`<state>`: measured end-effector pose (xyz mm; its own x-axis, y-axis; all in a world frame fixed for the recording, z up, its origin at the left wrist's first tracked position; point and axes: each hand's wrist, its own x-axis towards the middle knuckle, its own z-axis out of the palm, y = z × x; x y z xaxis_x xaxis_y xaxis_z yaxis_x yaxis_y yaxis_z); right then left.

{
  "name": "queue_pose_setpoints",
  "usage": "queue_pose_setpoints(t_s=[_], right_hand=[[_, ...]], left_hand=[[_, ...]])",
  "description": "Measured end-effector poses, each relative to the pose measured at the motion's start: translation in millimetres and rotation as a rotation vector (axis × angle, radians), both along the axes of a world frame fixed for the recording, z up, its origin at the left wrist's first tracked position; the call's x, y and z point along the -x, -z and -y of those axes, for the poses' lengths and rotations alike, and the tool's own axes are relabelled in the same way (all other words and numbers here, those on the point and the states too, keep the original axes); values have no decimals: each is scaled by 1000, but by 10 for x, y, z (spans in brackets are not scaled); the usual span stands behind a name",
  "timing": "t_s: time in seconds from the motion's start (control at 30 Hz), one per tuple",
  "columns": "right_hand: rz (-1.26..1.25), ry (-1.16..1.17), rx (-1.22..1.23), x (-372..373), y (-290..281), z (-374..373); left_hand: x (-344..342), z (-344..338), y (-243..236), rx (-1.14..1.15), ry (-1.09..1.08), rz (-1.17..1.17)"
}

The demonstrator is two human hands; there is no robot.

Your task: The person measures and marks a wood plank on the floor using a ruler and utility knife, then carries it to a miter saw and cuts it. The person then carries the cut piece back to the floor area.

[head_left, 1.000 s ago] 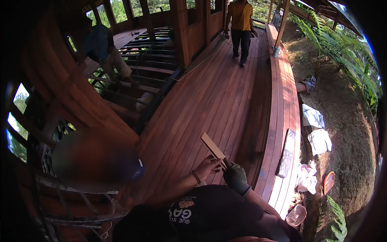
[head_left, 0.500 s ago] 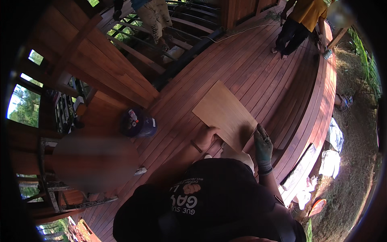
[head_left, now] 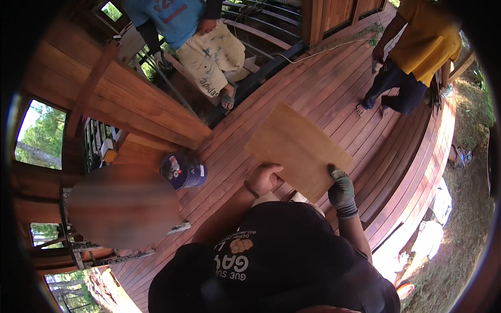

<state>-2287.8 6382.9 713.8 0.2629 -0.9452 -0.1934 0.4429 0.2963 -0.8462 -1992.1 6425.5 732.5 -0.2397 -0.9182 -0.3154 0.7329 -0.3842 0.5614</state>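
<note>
**Board lifted flat and square in both hands**

Head view: Since half a second ago, raised a little and turned more face-up toward the camera, the thin wooden board (head_left: 298,147); nearer too, the person in the yellow shirt (head_left: 424,39) on the deck at upper right. Held now above the reddish plank deck (head_left: 323,83), out in front of the chest, well clear of the planks below.

Left hand (head_left: 265,178): bare, closed on the board's near left edge, thumb on top and fingers curled out of sight beneath, a band at the wrist. Right hand (head_left: 342,190): in a grey work glove, clamped on the near right corner, fingers over the top face. Gripped at two points along the same edge, probably to keep so thin a sheet from sagging or twisting while tilted for a look at its face.

Just left of the left hand, lower down, a blue cap (head_left: 183,170) on another person's head. At upper left, a seated person in a blue shirt and paint-flecked shorts (head_left: 214,49), feet in sandals on the framing. Along the right rim, grass and pale sheets (head_left: 441,201) lying off the deck's edge.
</note>
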Motion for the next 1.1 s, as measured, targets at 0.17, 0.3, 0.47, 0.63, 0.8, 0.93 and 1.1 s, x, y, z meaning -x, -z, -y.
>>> queue_pose_setpoints(t_s=[0.17, 0.3, 0.47, 0.63, 0.8, 0.93, 1.1], right_hand=[[-481, -136, 543, 43, -43, 763], [-248, -115, -53, -401, -435, 1245], [-932, -53, 1318, -1011, -565, 1979], [-859, -317, 1309, -1503, -715, 2643], [-807, -481, 1365, -1849, -856, 3316], [-798, -668, 1166, -2122, -758, 4017], [-678, -850, 900, -2401, -521, 5206]], left_hand=[[-378, 334, 371, -224, -284, 680], [-820, 771, 570, -201, -397, 876], [-1319, 1669, 753, -214, -317, 822], [-1691, 2180, 829, -334, -292, 529], [-1942, 2401, 1020, -421, -345, 444], [-2177, 2747, 1344, -523, -357, 281], [-2314, 3531, 1730, -438, -331, 384]])
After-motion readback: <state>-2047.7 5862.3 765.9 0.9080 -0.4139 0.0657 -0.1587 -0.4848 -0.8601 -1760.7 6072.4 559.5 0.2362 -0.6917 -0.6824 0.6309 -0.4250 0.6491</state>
